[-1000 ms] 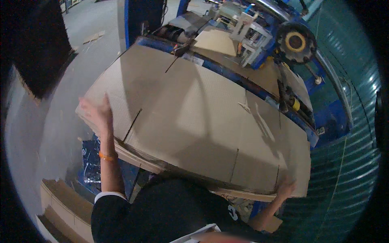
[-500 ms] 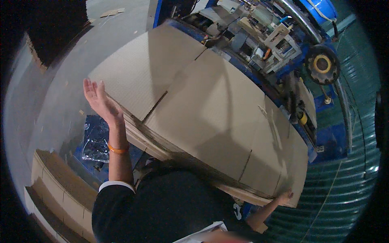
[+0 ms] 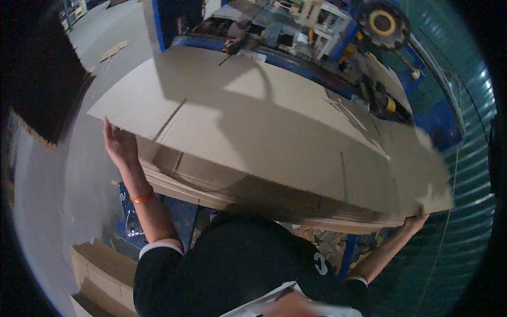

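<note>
A large slotted cardboard sheet point(image 3: 264, 137) spans the view in front of me, its near edge raised above a stack of similar sheets point(image 3: 179, 185). My left hand point(image 3: 120, 141) grips the raised sheet at its left near corner, with part of the fingers hidden beneath the board. At the right near corner my right hand point(image 3: 415, 222) holds the same sheet, fingertips showing at its edge. Dark slots cut into the board from its near and far edges. Shadows lie across its top face.
Beyond the sheet stands a blue-framed machine point(image 3: 296, 37) with a black handwheel point(image 3: 382, 24). Folded cardboard point(image 3: 103, 269) stands at lower left, near a dark plastic bag point(image 3: 129, 211). Cardboard scraps point(image 3: 317, 236) lie below the stack. A green corrugated wall point(image 3: 454, 253) rises at right.
The top sheet's near edge has lifted off the stack. My left hand, open before, has closed on its corner; my right hand has moved up and right with it. The view has shifted.
</note>
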The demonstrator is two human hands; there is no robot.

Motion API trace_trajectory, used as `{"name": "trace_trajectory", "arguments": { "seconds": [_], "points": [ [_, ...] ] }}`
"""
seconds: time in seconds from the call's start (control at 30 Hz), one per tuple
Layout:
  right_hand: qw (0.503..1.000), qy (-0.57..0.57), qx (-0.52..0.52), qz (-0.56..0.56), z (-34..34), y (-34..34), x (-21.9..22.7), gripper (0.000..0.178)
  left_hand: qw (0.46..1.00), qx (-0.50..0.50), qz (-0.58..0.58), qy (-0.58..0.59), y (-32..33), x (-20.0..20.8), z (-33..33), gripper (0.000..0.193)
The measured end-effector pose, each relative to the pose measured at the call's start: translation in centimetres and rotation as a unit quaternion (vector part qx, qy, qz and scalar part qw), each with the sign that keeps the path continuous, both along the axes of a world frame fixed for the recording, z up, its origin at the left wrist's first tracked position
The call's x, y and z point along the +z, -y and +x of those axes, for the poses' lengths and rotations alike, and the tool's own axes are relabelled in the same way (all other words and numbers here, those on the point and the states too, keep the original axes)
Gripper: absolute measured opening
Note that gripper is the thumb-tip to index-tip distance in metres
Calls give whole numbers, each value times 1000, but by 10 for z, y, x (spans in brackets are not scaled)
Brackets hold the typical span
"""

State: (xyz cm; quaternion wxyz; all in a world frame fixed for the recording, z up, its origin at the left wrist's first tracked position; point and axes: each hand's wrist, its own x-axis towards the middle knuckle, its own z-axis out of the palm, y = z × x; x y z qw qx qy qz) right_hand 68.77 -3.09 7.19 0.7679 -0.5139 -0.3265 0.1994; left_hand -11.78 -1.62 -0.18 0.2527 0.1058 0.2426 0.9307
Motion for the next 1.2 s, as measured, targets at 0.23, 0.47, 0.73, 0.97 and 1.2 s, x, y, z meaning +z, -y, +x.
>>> {"name": "trace_trajectory", "arguments": {
  "seconds": [0.23, 0.47, 0.73, 0.97, 1.2],
  "points": [
    [880, 432, -135, -140, -163, 71, -30, 31, 915, -55, -252, -311, 22, 17, 34, 24],
    [707, 674, 198, -85, -188, 53, -67, 37, 529, -192, -184, -806, 18, 27, 155, 62],
    [616, 734, 266, -108, -180, 15, -62, 58, 335, -170, -172, -910, -13, 23, 170, 60],
    [546, 782, 243, -176, -162, -76, -50, 69, 375, -135, -109, -911, -75, 24, 155, 63],
    [570, 764, 176, -245, -157, -183, -61, 69, 463, -24, -76, -883, -169, 14, 164, 58]
  ]
}}
